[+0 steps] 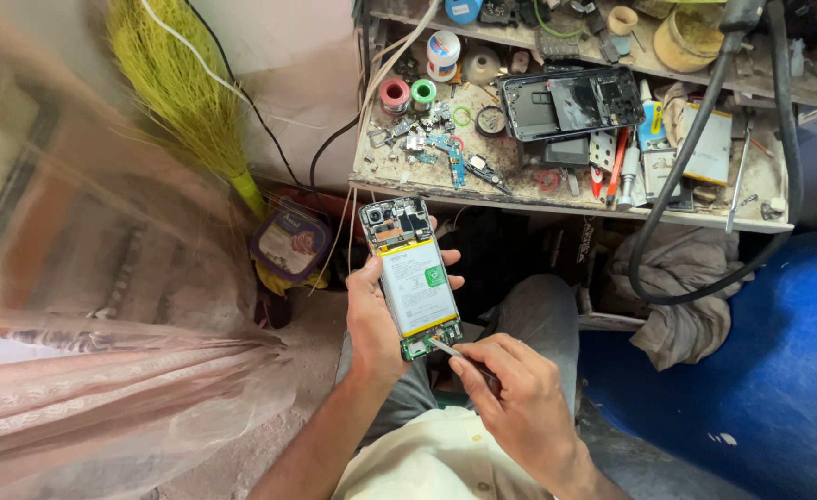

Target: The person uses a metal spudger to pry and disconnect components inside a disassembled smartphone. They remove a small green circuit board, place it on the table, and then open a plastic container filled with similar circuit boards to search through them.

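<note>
The left hand (373, 319) grips an opened phone (411, 278) from the left side, its back cover off and its white battery (417, 287) showing. The right hand (510, 393) holds a thin metal tool (446, 349) with its tip at the phone's near end. Farther off, a cluttered workbench (575, 206) carries another phone shell (571, 100), solder spools and small parts. A broom (182, 83) leans at far left.

Opened phone (415, 278) with white battery edged in yellow and a green circuit board; yellow-green broom (182, 93); blue floor (770, 370); grey trousers (538, 315); cream shirt (436, 463).
</note>
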